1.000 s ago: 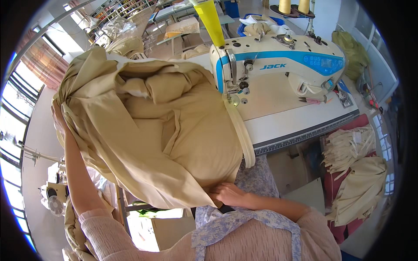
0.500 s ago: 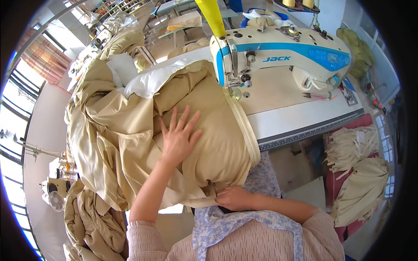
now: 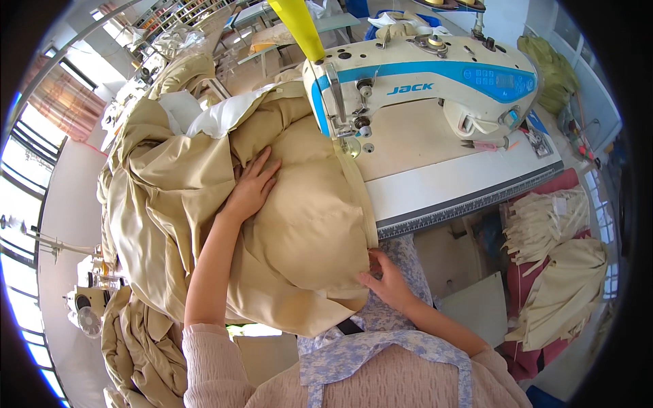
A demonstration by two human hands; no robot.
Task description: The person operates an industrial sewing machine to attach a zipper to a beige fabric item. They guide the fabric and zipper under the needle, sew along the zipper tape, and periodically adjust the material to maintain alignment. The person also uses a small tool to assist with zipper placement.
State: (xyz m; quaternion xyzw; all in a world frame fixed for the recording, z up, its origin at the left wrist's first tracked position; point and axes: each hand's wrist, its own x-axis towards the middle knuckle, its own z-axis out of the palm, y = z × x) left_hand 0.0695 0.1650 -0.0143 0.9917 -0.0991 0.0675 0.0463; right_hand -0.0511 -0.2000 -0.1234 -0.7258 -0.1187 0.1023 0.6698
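Observation:
A puffy tan padded garment (image 3: 309,211) covers the left end of the sewing machine's bed, and its near part hangs over my lap. My left hand (image 3: 252,189) lies on it with fingers stretched out beside a fold. Along the garment's right side runs a zipper tape (image 3: 358,194), leading up to the needle area of the white and blue sewing machine (image 3: 422,85). At the near right corner, my right hand (image 3: 389,280) grips the garment's edge, thumb on top; its other fingertips are partly hidden. White lining (image 3: 221,117) shows at the far side.
A ruler strip (image 3: 469,204) edges the table on the right. A small thread snipper (image 3: 486,145) lies under the machine arm. Bundled cream strips (image 3: 547,221) and tan cloth pieces (image 3: 564,292) lie at right. More tan padded cloth (image 3: 143,340) is piled at lower left.
My right hand has moved up and right from the garment's lower edge to its right corner. My left hand has slid slightly left and up. The garment's right edge now lies straighter and flatter.

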